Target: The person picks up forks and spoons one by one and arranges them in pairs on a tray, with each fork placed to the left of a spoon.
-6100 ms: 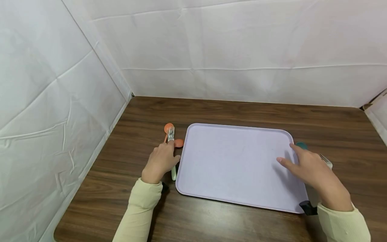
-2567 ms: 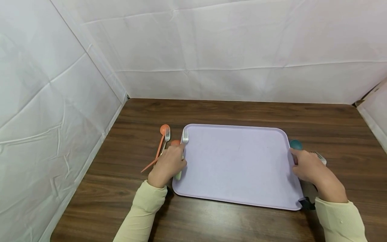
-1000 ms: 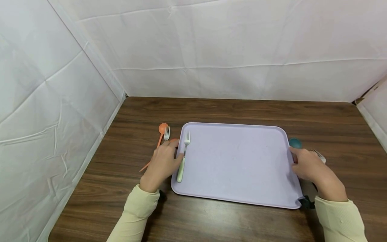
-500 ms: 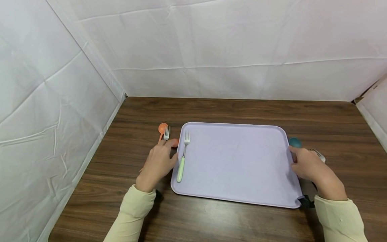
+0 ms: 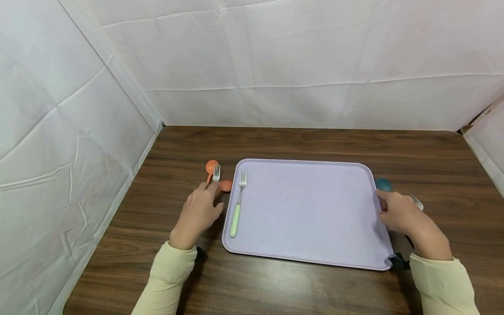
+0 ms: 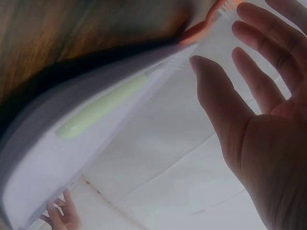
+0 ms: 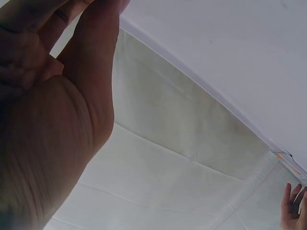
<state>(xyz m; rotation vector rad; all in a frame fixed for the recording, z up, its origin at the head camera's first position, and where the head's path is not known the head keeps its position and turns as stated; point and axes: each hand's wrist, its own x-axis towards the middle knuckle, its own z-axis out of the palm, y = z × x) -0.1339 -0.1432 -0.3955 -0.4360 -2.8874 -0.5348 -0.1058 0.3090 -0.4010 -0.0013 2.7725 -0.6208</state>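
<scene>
The lilac tray (image 5: 303, 214) lies on the table, with a green-handled fork (image 5: 236, 218) along its left side. My left hand (image 5: 197, 214), fingers loosely extended, hovers over the cutlery left of the tray. Past its fingertips show an orange spoon (image 5: 211, 166), another fork's tines (image 5: 217, 172) and a second orange spoon's bowl (image 5: 226, 186); their handles are mostly hidden. The left wrist view shows no item in that hand (image 6: 268, 115). At the tray's right rim my right hand (image 5: 407, 218) pinches the edge between thumb and curled fingers.
Beyond the right hand lie a teal spoon (image 5: 383, 184) and a fork (image 5: 414, 201), both partly covered by it. White cloth walls (image 5: 299, 78) close off the back and left of the brown wooden table (image 5: 275, 284).
The green-handled fork went from the table onto the tray's left side with my left hand, which then released it and drew back left over the cutlery. My right hand came onto the tray rim.
</scene>
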